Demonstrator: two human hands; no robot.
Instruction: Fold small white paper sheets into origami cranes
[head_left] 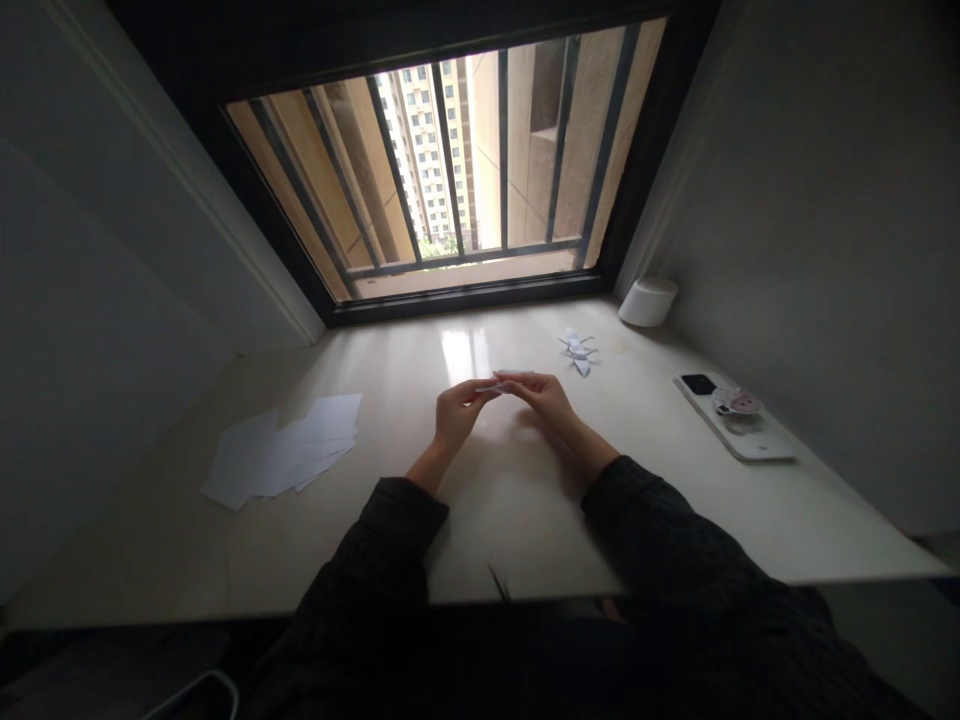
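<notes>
**Pinching a folded paper strip between both hands**

Your hands are together: your left hand and your right hand meet at the fingertips, both closed on the narrow white strip, which sits roughly level just above the glossy pale tabletop. Dark knit sleeves cover your arms, leaving your wrists bare.

Just beyond your right hand, a white folded paper figure with spiky points rests on the table. To your left, well apart from your hands, white paper sheets lie overlapping in a loose spread. Farther right, a smartphone in a white case lies flat, its dark camera block facing up beside a round pink-and-white grip. Beyond it, near the wall, stands a white cylindrical container. Narrow dark blades show at the near table edge — too little is visible to name the tool. Straight ahead, a barred window looks out on apartment towers.
</notes>
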